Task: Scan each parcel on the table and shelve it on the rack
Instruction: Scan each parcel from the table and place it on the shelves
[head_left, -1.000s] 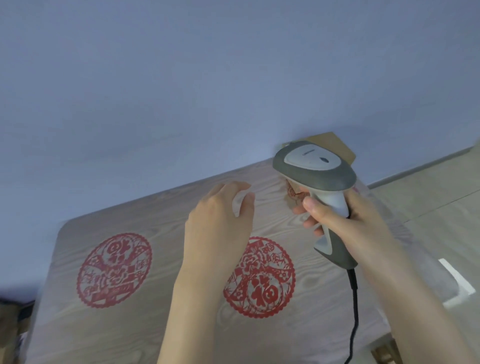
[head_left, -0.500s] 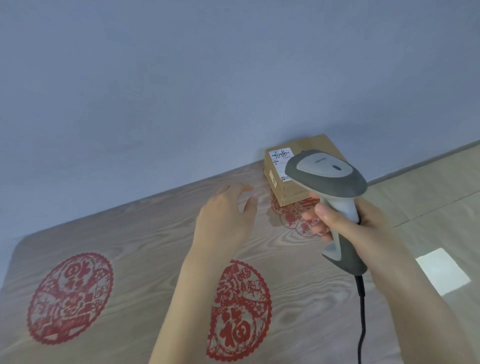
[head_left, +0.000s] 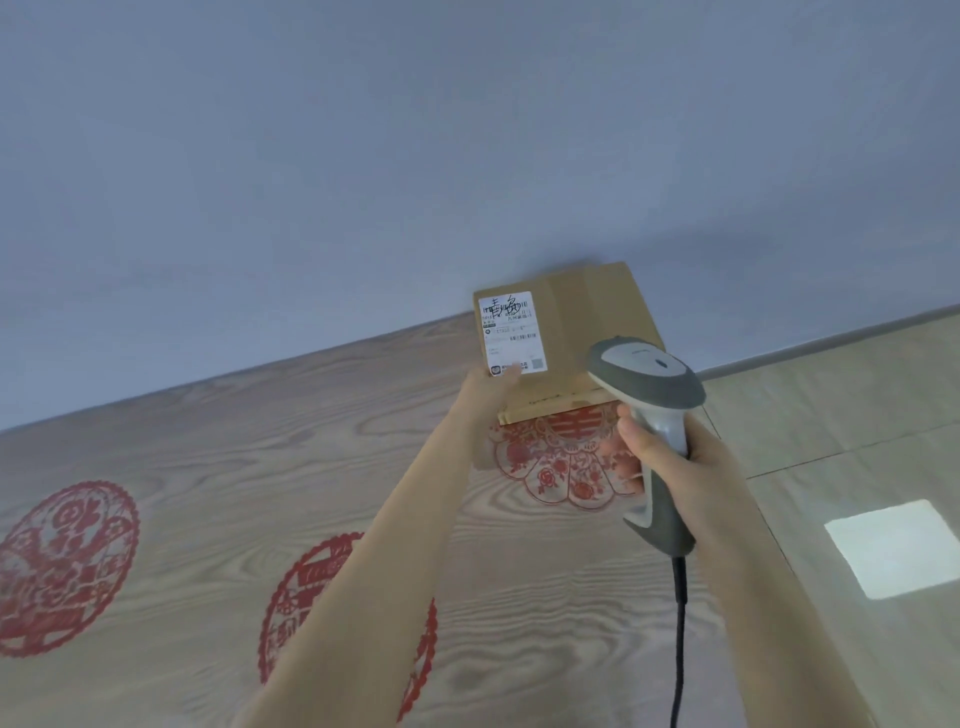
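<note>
One cardboard parcel (head_left: 587, 332) sits at the far edge of the table (head_left: 208, 467), against the wall, label (head_left: 511, 332) up. I see left hand (head_left: 485, 400) pinching its near-left corner, thumb on the label. Right hand (head_left: 675, 457) wraps the barcode scanner (head_left: 647, 382) by its handle, head over the parcel's near-right corner.

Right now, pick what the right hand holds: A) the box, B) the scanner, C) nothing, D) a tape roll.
B: the right hand grips the scanner by its handle, its cable hanging below, while the left hand is at the near corner of the box.
</note>
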